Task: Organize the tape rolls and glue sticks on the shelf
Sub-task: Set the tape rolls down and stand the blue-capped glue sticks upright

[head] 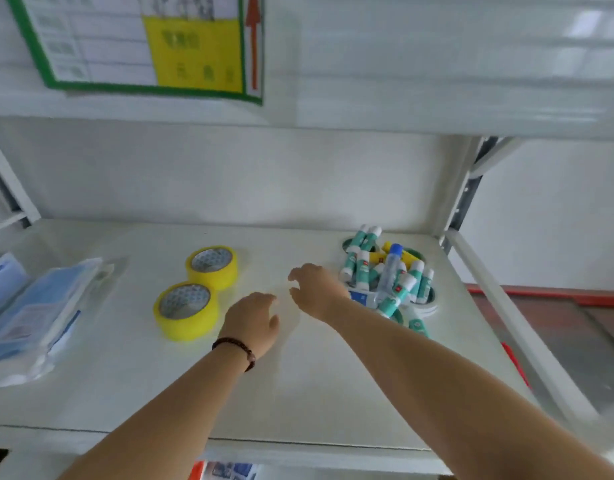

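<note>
Two yellow tape rolls lie flat and touching on the white shelf (pixel 298 382): one farther back (pixel 212 266), one nearer (pixel 185 309). At the right a heap of green-and-white glue sticks (pixel 388 275) rests on white tape rolls (pixel 427 306), with a clear blue-capped bottle (pixel 390 268) among them. My left hand (pixel 253 323), a dark bracelet on its wrist, hovers just right of the nearer yellow roll, fingers apart, holding nothing. My right hand (pixel 316 289) is held open just left of the glue stick heap, also without anything in it.
Blue packets in clear plastic (pixel 32 306) lie at the shelf's left end. An upper shelf edge carries a green-bordered label sheet (pixel 149 43). A white shelf post (pixel 472 188) stands at the right. Below the front edge, coloured items (pixel 226 471) show on a lower level.
</note>
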